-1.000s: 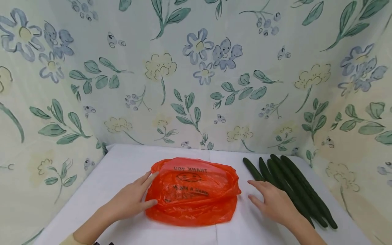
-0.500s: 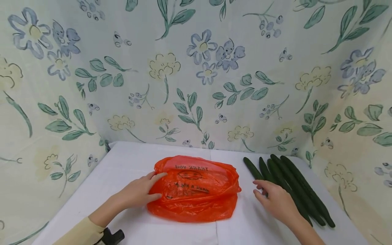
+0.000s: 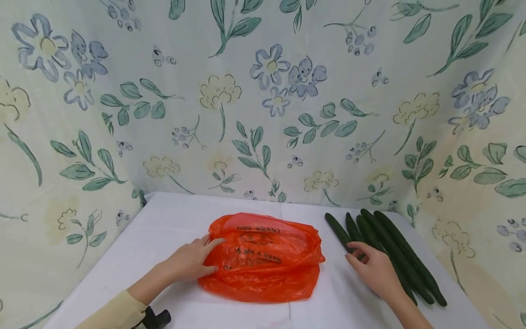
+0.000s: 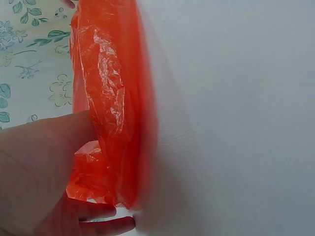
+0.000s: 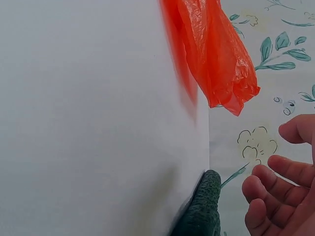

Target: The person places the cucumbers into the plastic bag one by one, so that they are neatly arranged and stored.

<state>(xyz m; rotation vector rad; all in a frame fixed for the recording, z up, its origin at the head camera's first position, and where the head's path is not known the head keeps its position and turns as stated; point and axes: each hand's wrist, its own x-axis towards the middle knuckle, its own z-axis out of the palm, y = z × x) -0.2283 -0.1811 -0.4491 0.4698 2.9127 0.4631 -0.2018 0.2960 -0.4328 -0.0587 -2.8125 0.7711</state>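
A crumpled red plastic bag (image 3: 263, 260) lies on the white-covered table, with dark smiley print and lettering that reads reversed. At its left end is my left hand (image 3: 191, 260), thumb and index finger spread against the plastic. In the left wrist view, the thumb meets the bag's edge (image 4: 110, 93) and the lower fingers (image 4: 106, 226) extend past its end. My right hand (image 3: 376, 269) hovers by the nearest of several long dark green cucumbers (image 3: 404, 256). Its fingers are loosely bent and hold nothing. The right wrist view shows one cucumber tip (image 5: 204, 201) below the bag's corner (image 5: 221, 59).
White cloth (image 3: 172, 210) covers the table, a crease running down its middle. Floral fabric (image 3: 263, 100) hangs behind and along both sides. A black device (image 3: 156, 317) sits at my left wrist below a pale yellow sleeve (image 3: 115, 313).
My left hand has moved right, further over the bag's left end. My right hand has shifted right, away from the bag toward the cucumbers, its fingers bending more. The bag's left end is slightly pushed in.
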